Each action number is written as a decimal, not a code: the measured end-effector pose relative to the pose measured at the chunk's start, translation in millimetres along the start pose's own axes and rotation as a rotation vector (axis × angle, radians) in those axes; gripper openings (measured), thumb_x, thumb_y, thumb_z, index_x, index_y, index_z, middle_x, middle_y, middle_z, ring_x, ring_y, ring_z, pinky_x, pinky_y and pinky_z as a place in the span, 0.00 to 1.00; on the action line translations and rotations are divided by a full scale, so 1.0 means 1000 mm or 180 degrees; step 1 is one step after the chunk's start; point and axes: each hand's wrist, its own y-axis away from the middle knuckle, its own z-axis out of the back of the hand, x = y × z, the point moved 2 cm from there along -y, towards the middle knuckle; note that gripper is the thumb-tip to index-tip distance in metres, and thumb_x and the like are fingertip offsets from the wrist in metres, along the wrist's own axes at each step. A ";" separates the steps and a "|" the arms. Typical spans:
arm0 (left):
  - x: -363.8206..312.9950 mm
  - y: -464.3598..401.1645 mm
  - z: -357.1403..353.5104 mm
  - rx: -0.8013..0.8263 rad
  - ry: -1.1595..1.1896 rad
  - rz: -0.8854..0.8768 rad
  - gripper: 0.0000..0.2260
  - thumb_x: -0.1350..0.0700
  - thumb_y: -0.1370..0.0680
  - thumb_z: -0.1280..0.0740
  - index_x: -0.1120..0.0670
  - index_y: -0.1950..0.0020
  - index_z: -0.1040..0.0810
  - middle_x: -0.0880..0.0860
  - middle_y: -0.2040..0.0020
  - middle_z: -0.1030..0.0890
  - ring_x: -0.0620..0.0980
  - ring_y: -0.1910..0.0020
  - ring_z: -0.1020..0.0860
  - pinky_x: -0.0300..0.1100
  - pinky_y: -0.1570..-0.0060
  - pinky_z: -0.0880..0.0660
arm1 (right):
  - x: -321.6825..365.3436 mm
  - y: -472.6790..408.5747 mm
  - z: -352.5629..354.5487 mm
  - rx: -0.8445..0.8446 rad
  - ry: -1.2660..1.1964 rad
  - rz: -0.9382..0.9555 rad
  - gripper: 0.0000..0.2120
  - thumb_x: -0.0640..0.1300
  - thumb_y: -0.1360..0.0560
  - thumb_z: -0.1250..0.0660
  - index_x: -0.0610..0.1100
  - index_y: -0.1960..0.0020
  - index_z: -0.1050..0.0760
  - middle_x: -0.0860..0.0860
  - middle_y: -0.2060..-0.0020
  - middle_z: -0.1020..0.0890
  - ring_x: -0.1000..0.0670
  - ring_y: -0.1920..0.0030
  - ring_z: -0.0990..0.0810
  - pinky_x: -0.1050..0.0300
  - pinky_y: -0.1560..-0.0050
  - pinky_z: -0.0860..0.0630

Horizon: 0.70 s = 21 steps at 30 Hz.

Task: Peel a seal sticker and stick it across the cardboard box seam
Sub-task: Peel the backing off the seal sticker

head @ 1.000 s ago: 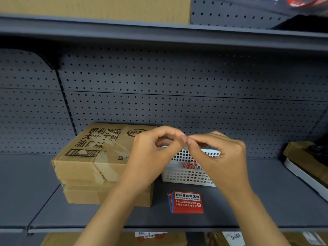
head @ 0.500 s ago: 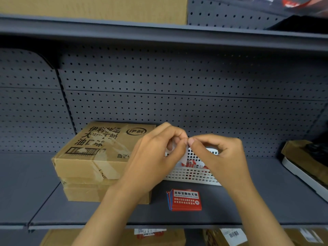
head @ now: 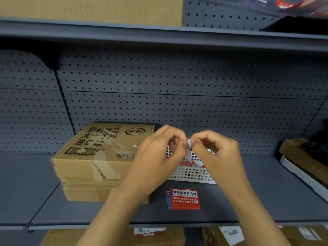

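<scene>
Both hands, left (head: 159, 153) and right (head: 215, 153), pinch one small red-and-white seal sticker (head: 189, 150) (partly peeled, backing dangling) just right of the cardboard box (head: 99, 157).

- The cardboard box (head: 99, 157) sits at the left on the shelf (head: 266, 201), stacked on another box (head: 85, 191).
- The basket (head: 193, 173) stands just right of it — stickers lie inside.
- A stack of seal stickers (head: 184, 198) lies before the basket, near the shelf's front edge.
- Both hands — left hand (head: 158, 157), right hand (head: 218, 155) — meet above the basket.
- The pegboard (head: 177, 86) stands behind everything.
</scene>
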 end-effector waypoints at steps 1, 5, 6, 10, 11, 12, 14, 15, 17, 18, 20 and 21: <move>0.001 0.000 0.000 -0.0016 0.0065 0.0060 0.05 0.51 0.21 0.36 0.43 0.56 0.24 0.39 0.61 0.25 0.40 0.61 0.24 0.29 0.62 0.35 | 0.000 0.000 0.000 -0.0010 -0.0045 -0.0046 0.06 0.42 0.27 0.30 0.47 0.62 0.17 0.53 0.66 0.15 0.59 0.65 0.18 0.70 0.66 0.25; 0.004 -0.002 0.001 -0.0125 0.0214 0.0401 0.09 0.56 0.21 0.34 0.44 0.60 0.25 0.41 0.64 0.25 0.38 0.64 0.25 0.27 0.62 0.33 | -0.002 -0.004 0.003 -0.0171 0.0012 -0.0159 0.09 0.41 0.25 0.31 0.51 0.62 0.18 0.55 0.65 0.14 0.55 0.63 0.17 0.63 0.59 0.23; 0.005 -0.003 0.001 -0.0144 0.0222 0.0480 0.09 0.56 0.22 0.33 0.44 0.60 0.25 0.42 0.64 0.25 0.38 0.65 0.25 0.27 0.63 0.33 | -0.003 -0.005 0.005 -0.0226 0.0011 -0.0205 0.08 0.41 0.25 0.31 0.50 0.61 0.18 0.53 0.65 0.14 0.51 0.62 0.16 0.59 0.56 0.21; 0.011 -0.009 0.002 -0.0150 0.0192 0.0813 0.06 0.53 0.24 0.35 0.46 0.61 0.24 0.43 0.63 0.22 0.39 0.63 0.24 0.29 0.63 0.31 | -0.008 -0.010 0.011 -0.0385 0.0079 -0.0372 0.10 0.40 0.24 0.32 0.49 0.61 0.18 0.51 0.65 0.14 0.49 0.60 0.15 0.56 0.54 0.20; 0.012 -0.011 0.002 -0.0140 0.0174 0.0885 0.06 0.52 0.25 0.35 0.46 0.61 0.23 0.43 0.62 0.21 0.40 0.62 0.24 0.29 0.63 0.31 | -0.010 -0.011 0.012 -0.0402 0.0079 -0.0404 0.10 0.40 0.23 0.33 0.49 0.61 0.18 0.52 0.65 0.14 0.51 0.61 0.15 0.58 0.55 0.20; 0.013 -0.013 0.002 -0.0123 0.0140 0.0951 0.05 0.52 0.25 0.35 0.46 0.61 0.23 0.44 0.62 0.21 0.41 0.63 0.24 0.29 0.63 0.31 | -0.011 -0.012 0.014 -0.0418 0.0062 -0.0441 0.10 0.39 0.23 0.33 0.49 0.61 0.18 0.53 0.65 0.14 0.54 0.63 0.15 0.60 0.56 0.20; 0.015 -0.016 0.003 -0.0081 0.0031 0.1093 0.06 0.52 0.25 0.35 0.46 0.62 0.23 0.44 0.63 0.21 0.42 0.65 0.25 0.32 0.64 0.32 | -0.015 -0.013 0.019 -0.0451 0.0066 -0.0536 0.10 0.39 0.22 0.34 0.48 0.60 0.19 0.55 0.66 0.14 0.59 0.65 0.16 0.65 0.58 0.21; 0.017 -0.018 0.004 -0.0058 -0.0045 0.1164 0.07 0.52 0.25 0.35 0.46 0.63 0.24 0.44 0.64 0.22 0.41 0.66 0.26 0.34 0.64 0.33 | -0.018 -0.013 0.021 -0.0475 0.0078 -0.0575 0.11 0.39 0.22 0.35 0.48 0.60 0.19 0.57 0.67 0.14 0.61 0.66 0.17 0.67 0.60 0.22; 0.019 -0.022 0.006 -0.0006 -0.0235 0.1276 0.08 0.52 0.24 0.35 0.46 0.64 0.24 0.44 0.64 0.22 0.41 0.66 0.27 0.34 0.66 0.35 | -0.025 -0.015 0.028 -0.0528 0.0104 -0.0630 0.11 0.38 0.22 0.35 0.48 0.60 0.19 0.58 0.68 0.15 0.62 0.67 0.17 0.69 0.61 0.23; 0.020 -0.023 0.008 0.0012 -0.0326 0.1315 0.08 0.51 0.24 0.35 0.46 0.63 0.24 0.43 0.64 0.22 0.42 0.63 0.26 0.34 0.65 0.36 | -0.028 -0.015 0.031 -0.0556 0.0132 -0.0652 0.12 0.38 0.22 0.35 0.48 0.60 0.20 0.58 0.68 0.15 0.62 0.67 0.17 0.68 0.61 0.22; 0.022 -0.027 0.009 0.0025 -0.0470 0.1360 0.07 0.52 0.23 0.35 0.47 0.61 0.22 0.42 0.64 0.22 0.45 0.53 0.29 0.33 0.63 0.37 | -0.036 -0.017 0.039 -0.0630 0.0226 -0.0726 0.12 0.39 0.22 0.36 0.49 0.60 0.20 0.55 0.67 0.14 0.59 0.66 0.17 0.61 0.57 0.20; 0.023 -0.028 0.009 0.0041 -0.0525 0.1373 0.07 0.52 0.23 0.35 0.48 0.61 0.22 0.41 0.63 0.23 0.44 0.48 0.31 0.35 0.60 0.36 | -0.040 -0.017 0.043 -0.0661 0.0277 -0.0767 0.12 0.39 0.22 0.36 0.49 0.61 0.20 0.53 0.66 0.14 0.58 0.66 0.17 0.57 0.56 0.20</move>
